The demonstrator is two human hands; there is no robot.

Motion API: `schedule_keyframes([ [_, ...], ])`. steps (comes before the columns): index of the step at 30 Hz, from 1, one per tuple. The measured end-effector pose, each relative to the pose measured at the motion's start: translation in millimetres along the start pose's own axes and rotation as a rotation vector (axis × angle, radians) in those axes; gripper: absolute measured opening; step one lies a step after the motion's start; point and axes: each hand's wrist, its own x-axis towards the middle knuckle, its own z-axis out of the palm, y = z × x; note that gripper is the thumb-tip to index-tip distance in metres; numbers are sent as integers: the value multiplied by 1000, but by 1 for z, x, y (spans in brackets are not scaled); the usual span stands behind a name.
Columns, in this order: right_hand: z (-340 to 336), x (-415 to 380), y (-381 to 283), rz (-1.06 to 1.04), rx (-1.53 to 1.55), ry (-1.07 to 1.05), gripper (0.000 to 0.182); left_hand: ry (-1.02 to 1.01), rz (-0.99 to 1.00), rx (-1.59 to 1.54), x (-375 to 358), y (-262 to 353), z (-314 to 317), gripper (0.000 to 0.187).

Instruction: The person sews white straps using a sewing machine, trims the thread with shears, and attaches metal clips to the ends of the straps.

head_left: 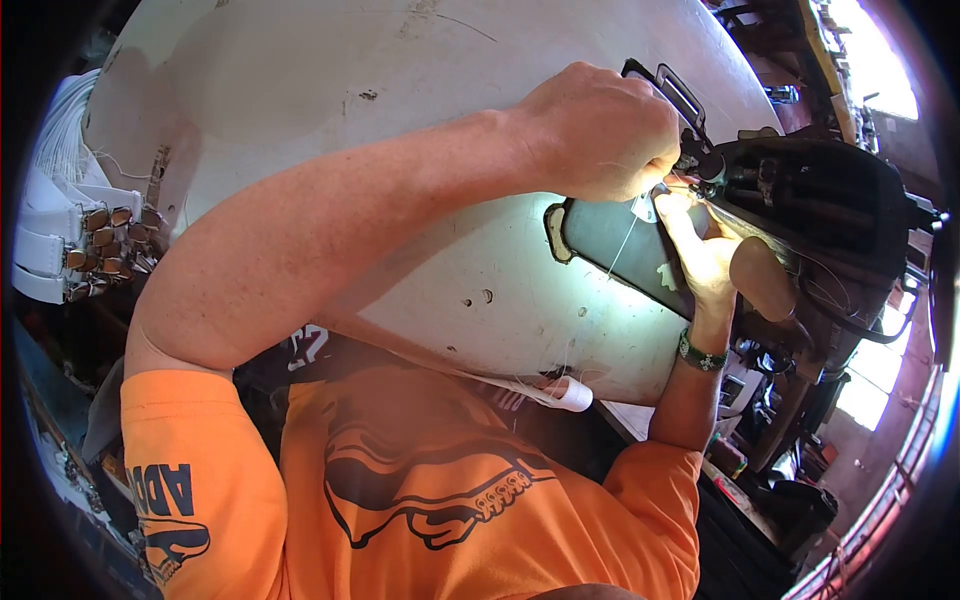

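Observation:
My left hand reaches across the white table to the needle area of a black sewing machine, its fingers pinched together there. A thin white thread hangs down from that spot over the dark machine bed. My right hand, with a green bracelet on its wrist, comes up from below. Its fingertips touch a small white piece by the needle. What the left fingers pinch is mostly hidden.
Several white straps with metal buckles are stacked at the table's left edge. A white strap end lies on the near table edge by my orange shirt. Cluttered shelves and a bright opening stand behind the machine on the right.

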Motion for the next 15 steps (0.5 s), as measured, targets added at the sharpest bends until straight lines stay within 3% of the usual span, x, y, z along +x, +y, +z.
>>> schedule_keyframes([
  [3, 1, 0, 4, -66, -21, 3, 18, 0, 1, 9, 0, 0, 1, 14],
  [6, 2, -1, -1, 42, 108, 37, 17, 5, 0, 15, 0, 1, 1, 14],
  [15, 3, 1, -3, -12, -53, 42, 16, 22, 3, 21, 0, 1, 3, 16],
])
